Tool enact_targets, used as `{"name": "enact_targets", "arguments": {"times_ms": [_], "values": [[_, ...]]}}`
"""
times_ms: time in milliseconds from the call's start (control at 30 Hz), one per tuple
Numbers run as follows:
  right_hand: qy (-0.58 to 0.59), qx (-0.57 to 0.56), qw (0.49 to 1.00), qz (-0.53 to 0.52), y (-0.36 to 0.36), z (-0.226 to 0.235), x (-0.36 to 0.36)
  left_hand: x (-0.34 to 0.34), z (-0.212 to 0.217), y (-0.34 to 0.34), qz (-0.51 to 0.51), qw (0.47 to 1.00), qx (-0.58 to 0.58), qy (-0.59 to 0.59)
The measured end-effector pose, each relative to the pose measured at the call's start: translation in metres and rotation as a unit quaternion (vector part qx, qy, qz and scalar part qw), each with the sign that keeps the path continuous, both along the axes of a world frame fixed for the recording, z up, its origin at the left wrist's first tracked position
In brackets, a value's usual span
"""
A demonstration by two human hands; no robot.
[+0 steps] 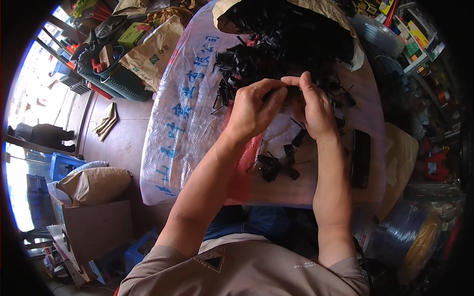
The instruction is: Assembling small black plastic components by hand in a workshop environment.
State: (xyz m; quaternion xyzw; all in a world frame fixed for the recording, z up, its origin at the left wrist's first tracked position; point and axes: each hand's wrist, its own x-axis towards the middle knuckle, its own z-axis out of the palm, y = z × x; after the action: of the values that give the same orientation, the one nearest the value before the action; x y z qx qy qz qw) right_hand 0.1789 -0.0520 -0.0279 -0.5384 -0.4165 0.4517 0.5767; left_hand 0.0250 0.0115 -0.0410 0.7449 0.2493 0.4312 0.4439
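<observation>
My left hand [251, 109] and my right hand [317, 109] meet at the fingertips over the middle of the work surface. The left fingers are curled, with a bit of a small black part showing between thumb and fingers. On the right, thumb and forefinger close in towards the left fingertips; whatever they pinch is hidden. Beyond both hands lies a heap of small black parts [242, 61] with thin stems. A smaller cluster of the same black parts [269, 171] rests between my forearms, on a white woven plastic sheet [165, 130] with blue writing and a red stripe.
An open paper sack [224, 11] with black contents lies at the far edge. A dark flat phone-like object [361, 159] sits right of my right forearm. Left on the floor stand a dark green basket [121, 79] and a full sack [96, 185]; crowded shelves [419, 54] line the right.
</observation>
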Motion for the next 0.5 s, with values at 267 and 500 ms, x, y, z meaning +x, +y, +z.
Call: {"name": "enact_targets", "arguments": {"times_ms": [267, 500], "values": [[-0.123, 0.149, 0.980, -0.055, 0.006, -0.011, -0.008, 0.001, -0.004, 0.003, 0.000, 0.990, -0.118, -0.079], [-0.109, 0.151, 0.982, -0.041, 0.007, -0.015, -0.007, 0.004, -0.006, 0.001, 0.028, 0.986, -0.149, -0.072]]}}
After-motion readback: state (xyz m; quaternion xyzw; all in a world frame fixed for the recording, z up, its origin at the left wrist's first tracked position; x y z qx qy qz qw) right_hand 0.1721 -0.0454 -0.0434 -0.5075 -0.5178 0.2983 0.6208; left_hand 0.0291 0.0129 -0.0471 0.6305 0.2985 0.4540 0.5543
